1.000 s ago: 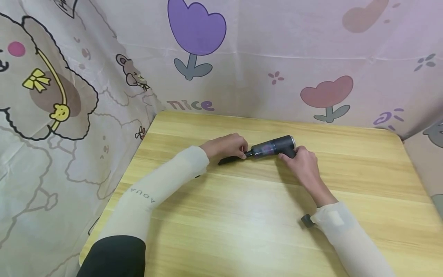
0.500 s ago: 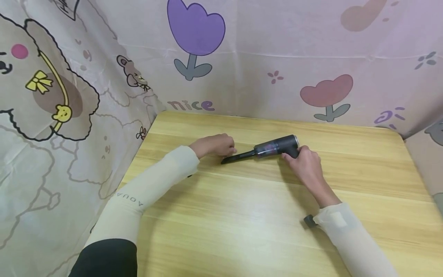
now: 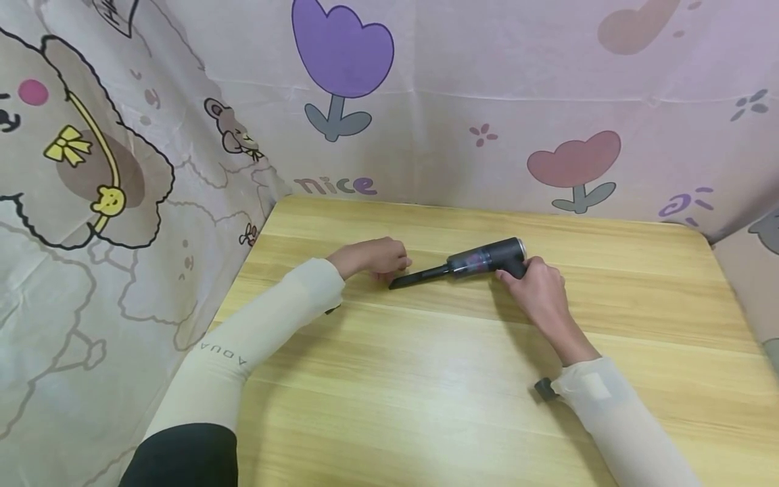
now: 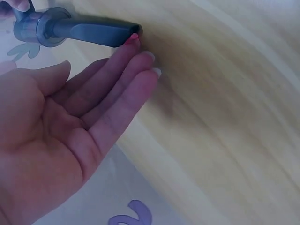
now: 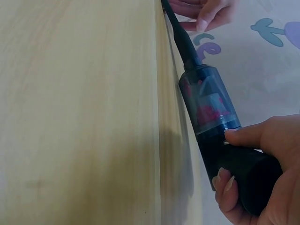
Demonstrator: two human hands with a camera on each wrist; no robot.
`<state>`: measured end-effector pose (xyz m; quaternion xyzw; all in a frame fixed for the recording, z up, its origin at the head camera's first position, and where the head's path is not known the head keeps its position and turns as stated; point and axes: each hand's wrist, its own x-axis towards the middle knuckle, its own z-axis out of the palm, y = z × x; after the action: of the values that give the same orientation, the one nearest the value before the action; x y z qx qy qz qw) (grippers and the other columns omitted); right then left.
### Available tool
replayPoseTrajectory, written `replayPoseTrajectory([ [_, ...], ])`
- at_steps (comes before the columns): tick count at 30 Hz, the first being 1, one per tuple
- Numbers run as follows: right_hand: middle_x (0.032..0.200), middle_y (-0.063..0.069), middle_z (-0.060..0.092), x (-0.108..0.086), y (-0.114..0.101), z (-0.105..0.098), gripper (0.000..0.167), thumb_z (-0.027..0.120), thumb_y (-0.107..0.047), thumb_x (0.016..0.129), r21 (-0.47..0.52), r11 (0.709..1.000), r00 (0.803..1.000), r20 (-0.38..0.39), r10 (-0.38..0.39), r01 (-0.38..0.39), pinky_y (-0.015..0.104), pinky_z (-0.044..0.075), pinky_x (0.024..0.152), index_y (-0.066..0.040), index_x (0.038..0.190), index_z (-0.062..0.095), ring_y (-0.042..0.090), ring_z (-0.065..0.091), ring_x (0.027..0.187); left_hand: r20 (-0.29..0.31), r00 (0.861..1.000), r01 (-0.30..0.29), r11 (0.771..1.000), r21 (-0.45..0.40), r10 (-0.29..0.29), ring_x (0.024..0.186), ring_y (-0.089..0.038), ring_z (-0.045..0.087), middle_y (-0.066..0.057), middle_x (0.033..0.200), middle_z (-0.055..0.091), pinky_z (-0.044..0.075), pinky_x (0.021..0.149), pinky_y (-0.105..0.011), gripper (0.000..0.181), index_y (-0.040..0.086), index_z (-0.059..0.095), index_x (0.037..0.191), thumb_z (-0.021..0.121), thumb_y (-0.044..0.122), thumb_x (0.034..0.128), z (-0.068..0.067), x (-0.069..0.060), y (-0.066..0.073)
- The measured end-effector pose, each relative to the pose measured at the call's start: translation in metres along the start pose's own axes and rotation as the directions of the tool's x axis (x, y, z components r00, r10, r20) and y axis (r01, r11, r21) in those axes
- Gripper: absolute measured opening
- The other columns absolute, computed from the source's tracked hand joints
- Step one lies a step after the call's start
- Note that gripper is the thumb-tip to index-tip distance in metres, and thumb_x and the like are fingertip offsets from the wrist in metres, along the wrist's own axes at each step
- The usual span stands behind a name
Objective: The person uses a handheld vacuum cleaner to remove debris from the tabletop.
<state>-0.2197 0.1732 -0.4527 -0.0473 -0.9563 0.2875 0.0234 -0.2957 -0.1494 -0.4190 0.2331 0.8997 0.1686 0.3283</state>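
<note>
A black handheld vacuum cleaner (image 3: pixel 502 253) is held near the far side of the table, tilted slightly, its long narrow nozzle (image 3: pixel 421 275) pointing left. My right hand (image 3: pixel 538 289) grips its handle end; in the right wrist view the thumb lies along the body. Pink bits (image 5: pixel 210 114) show inside the clear dust cup (image 5: pixel 196 93). My left hand (image 3: pixel 377 258) is at the nozzle's tip, palm showing and fingers extended in the left wrist view. A small pink scrap (image 4: pixel 133 38) sits at one fingertip, right by the nozzle mouth. Whether fingertip and nozzle touch, I cannot tell.
The light wooden table (image 3: pixel 389 379) spans the space before me. A printed cloth (image 3: pixel 450 155) hangs behind its far edge and another cloth side (image 3: pixel 152 284) drops along the left. A small black wrist-worn piece (image 3: pixel 546 389) protrudes beside my right sleeve.
My left hand has let go of the nozzle and moved left to its tip, the fingers now extended. The vacuum cleaner has shifted slightly right with my right hand.
</note>
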Motion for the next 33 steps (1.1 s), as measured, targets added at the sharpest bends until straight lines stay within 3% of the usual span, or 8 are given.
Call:
replayPoseTrajectory([
  [3,0.084,0.023,0.063,0.0001,0.0012,0.0001,0.055,0.077,-0.042,0.090,0.003,1.000,1.000,-0.005,0.000,0.000,0.029,0.039,0.053,0.009,0.101,0.060,0.031,0.056,0.071,0.034,0.999,0.041,0.996,-0.075,-0.038,0.081,-0.033,0.075,-0.019,0.092,0.075,0.064,0.076,-0.042,0.041,-0.003,0.067,0.113,0.040,0.028,0.1129,-0.0016,-0.0012,-0.0002],
  [7,0.084,0.023,0.063,-0.0004,0.0021,0.0004,0.055,0.078,-0.042,0.090,0.006,1.000,1.000,-0.004,0.000,0.000,0.029,0.039,0.053,0.009,0.102,0.060,0.031,0.057,0.071,0.078,0.995,0.075,0.987,-0.144,-0.064,0.081,-0.033,0.075,-0.022,0.095,0.073,0.064,0.080,-0.043,0.044,-0.007,0.064,0.102,0.038,0.027,0.1131,-0.0017,-0.0029,0.0006],
  [11,0.084,0.023,0.063,-0.0010,0.0025,-0.0002,0.056,0.078,-0.042,0.090,0.011,1.000,1.000,-0.004,-0.003,0.003,0.029,0.039,0.054,0.009,0.103,0.060,0.031,0.057,0.071,0.064,0.995,0.093,0.977,-0.192,-0.082,0.075,-0.031,0.074,-0.023,0.094,0.073,0.064,0.079,-0.043,0.045,-0.008,0.063,0.098,0.038,0.026,0.1130,0.0004,-0.0030,0.0013],
  [17,0.087,0.025,0.065,-0.0003,0.0037,-0.0018,0.059,0.078,-0.043,0.089,0.016,1.000,1.000,-0.020,-0.005,0.005,0.029,0.039,0.054,0.011,0.107,0.062,0.032,0.057,0.072,0.056,0.993,0.114,0.957,-0.269,-0.102,0.070,-0.024,0.070,-0.017,0.089,0.067,0.065,0.079,-0.042,0.040,-0.004,0.064,0.106,0.038,0.026,0.1128,0.0032,0.0001,0.0007],
  [26,0.084,0.023,0.063,-0.0014,0.0067,-0.0020,0.056,0.076,-0.043,0.090,0.012,1.000,1.000,-0.008,-0.005,0.005,0.028,0.040,0.053,0.009,0.103,0.061,0.031,0.057,0.071,0.028,0.996,0.089,0.983,-0.163,-0.086,0.074,-0.024,0.069,-0.011,0.086,0.068,0.063,0.076,-0.039,0.043,-0.003,0.066,0.092,0.042,0.027,0.1116,0.0054,0.0012,-0.0055],
  [33,0.086,0.023,0.063,-0.0018,0.0068,-0.0012,0.057,0.076,-0.043,0.091,0.009,1.000,1.000,-0.007,-0.005,0.006,0.029,0.039,0.055,0.010,0.104,0.061,0.032,0.057,0.072,0.041,0.995,0.096,0.971,-0.221,-0.089,0.077,-0.026,0.070,-0.016,0.092,0.071,0.063,0.079,-0.041,0.038,-0.003,0.067,0.106,0.042,0.025,0.1119,0.0022,-0.0017,-0.0054],
])
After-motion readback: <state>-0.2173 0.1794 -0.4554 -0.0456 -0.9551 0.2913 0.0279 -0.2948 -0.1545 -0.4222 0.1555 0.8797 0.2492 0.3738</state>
